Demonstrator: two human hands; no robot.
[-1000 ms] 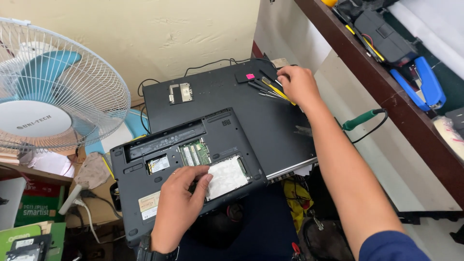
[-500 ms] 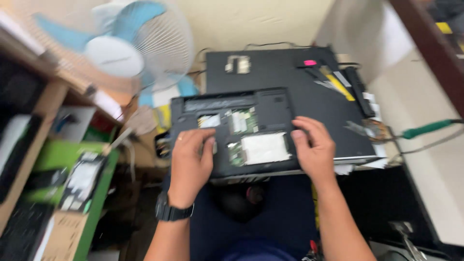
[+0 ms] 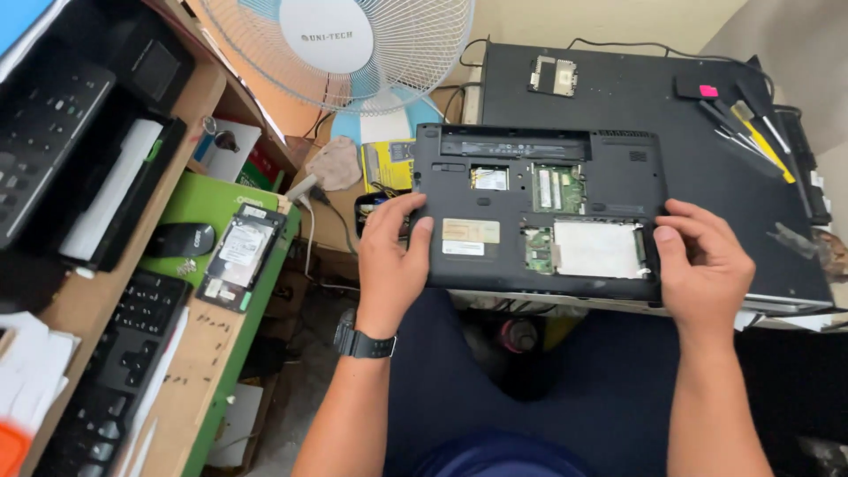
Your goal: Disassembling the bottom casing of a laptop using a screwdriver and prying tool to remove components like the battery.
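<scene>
Head view: an upturned black laptop [image 3: 539, 212], its bottom covers off, is held between both hands above the person's lap, its far edge lying over a larger black slab [image 3: 636, 97] behind it. The left hand [image 3: 393, 256] grasps the laptop's left edge, thumb on the underside beside a pale sticker [image 3: 470, 231], fingers curled round the side. The right hand [image 3: 702, 269] grips the near right corner, thumb pressed to the edge, fingers bent over the side wall. Both hands are closed on the laptop; neither is free.

Inside the open bays show a green memory board [image 3: 558, 187], a small card [image 3: 488, 178] left of it, and a silver drive [image 3: 598, 249] lying just beside the right thumb. An empty battery slot [image 3: 517, 144] runs along the far edge.

On the slab, well beyond the hands, lie a small metal bracket [image 3: 553, 76] and, towards the right, a cluster of hand tools [image 3: 742, 124] with a pink-capped piece [image 3: 707, 90] near them. Cables run along its back edge.

A white standing fan [image 3: 340, 44] stands behind the laptop's left corner. Below it lies a yellow box [image 3: 387, 165], partly hidden by the laptop. To the left is a wooden shelf [image 3: 190, 353] with a green mat [image 3: 194, 208], on which sit a bare hard drive [image 3: 241, 256] and a black mouse [image 3: 181, 238]. Keyboards [image 3: 132, 336] fill the lower shelf. A black watch [image 3: 364, 340] sits on the left wrist. Nothing stands between the hands and the laptop.
</scene>
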